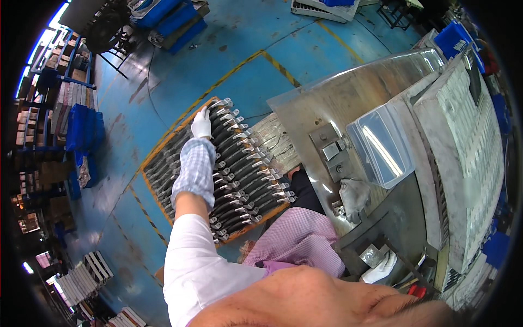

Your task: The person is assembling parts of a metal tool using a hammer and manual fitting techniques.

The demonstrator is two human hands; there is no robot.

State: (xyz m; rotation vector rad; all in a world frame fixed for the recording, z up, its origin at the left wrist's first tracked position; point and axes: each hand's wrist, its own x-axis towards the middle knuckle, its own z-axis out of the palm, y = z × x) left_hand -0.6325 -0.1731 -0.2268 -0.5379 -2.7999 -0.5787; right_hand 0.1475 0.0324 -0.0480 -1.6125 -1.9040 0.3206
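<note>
A: What sits around you?

B: Blue plastic crates (pixel 86 128) stacked on the shelving at your left. More blue bins (pixel 173 19) on the floor at top. Yellow-and-black striped floor line (pixel 272 61) runs diagonally across the blue floor (pixel 239 32). Clear plastic guard box (pixel 380 144) on the grey steel machine (pixel 348 92) at your right. Stacks of flat grey parts (pixel 81 278) at lower left.

A: Where's the work?

B: Shallow orange-rimmed tray (pixel 163 204) on the floor, just left of the machine. It holds rows of dark handle-shaped parts with bright metal ends (pixel 245 180), packed side by side.

A: Left hand?

B: Your left hand (pixel 201 124), white glove, checked sleeve cover, reaches to the tray's far end. Fingers curl over the top-most parts near the far corner, touching them. Can't tell whether you actually clamp one; the glove hides it.

A: Right hand?

B: Your right hand (pixel 379 268), white glove, is low beside the machine's base, mostly hidden. Grip not readable.
</note>
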